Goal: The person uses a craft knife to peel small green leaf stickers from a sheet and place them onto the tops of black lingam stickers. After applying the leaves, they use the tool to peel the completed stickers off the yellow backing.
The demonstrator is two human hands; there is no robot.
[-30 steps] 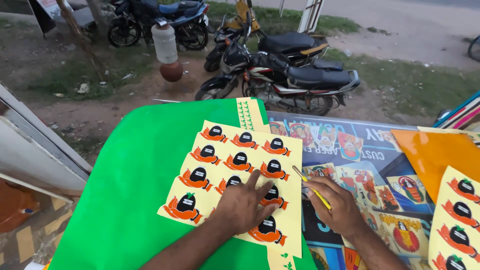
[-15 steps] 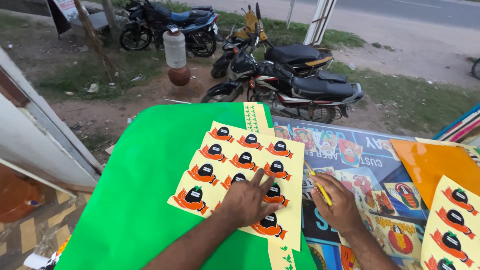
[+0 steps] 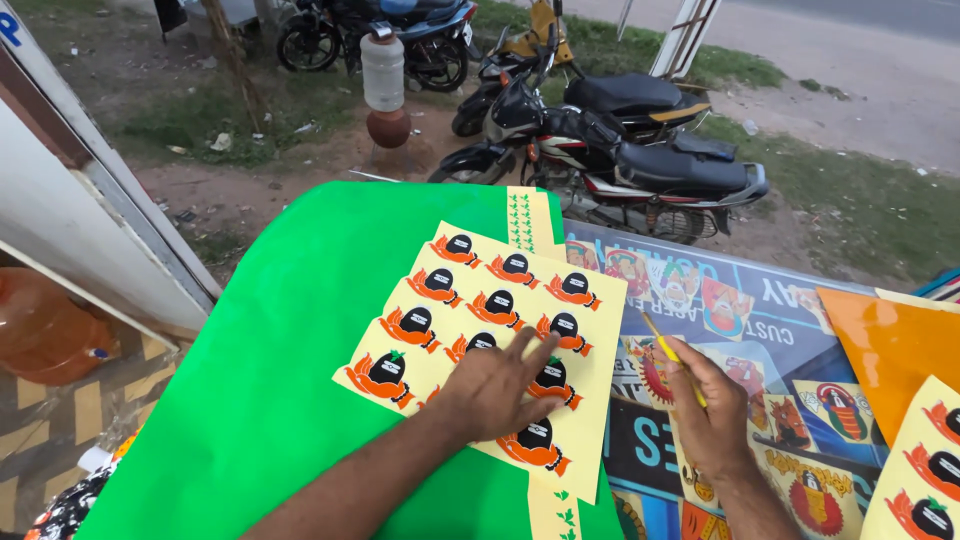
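Left hand [image 3: 495,390] flat on the yellow sheet [image 3: 500,330], palm down, fingers spread open and pointing up and to the right, gripping nothing, only pressing. Under the palm, the lower middle of the sheet; index fingertip close to one black and orange sticker [image 3: 563,330] in the right column. Forearm entering from the bottom edge, slanted up to the right, lying over the green sheet [image 3: 270,380].

Right hand [image 3: 708,410] just to the right of the sheet, curled closed around a thin yellow tool [image 3: 665,350], held like a pen, tip pointing up and left toward the right edge of the sheet. Cannot tell if the tip touches the sheet. Hand resting on the printed poster [image 3: 720,300], wrist coming from the bottom edge.

Yellow sheet lying tilted, mostly on the green sheet, right part over the poster, with rows of the same sticker. Narrow yellow strip [image 3: 528,218] with small green marks above the sheet, another piece [image 3: 556,510] below it. Orange sheet [image 3: 890,340] at the right, second sticker sheet [image 3: 925,470] in the bottom right corner, well apart from both hands.

Beyond the table, parked motorcycles [image 3: 620,150] on dirt and grass, and a white jug on a brown pot [image 3: 386,90]. Nothing between the hands and the sheet.
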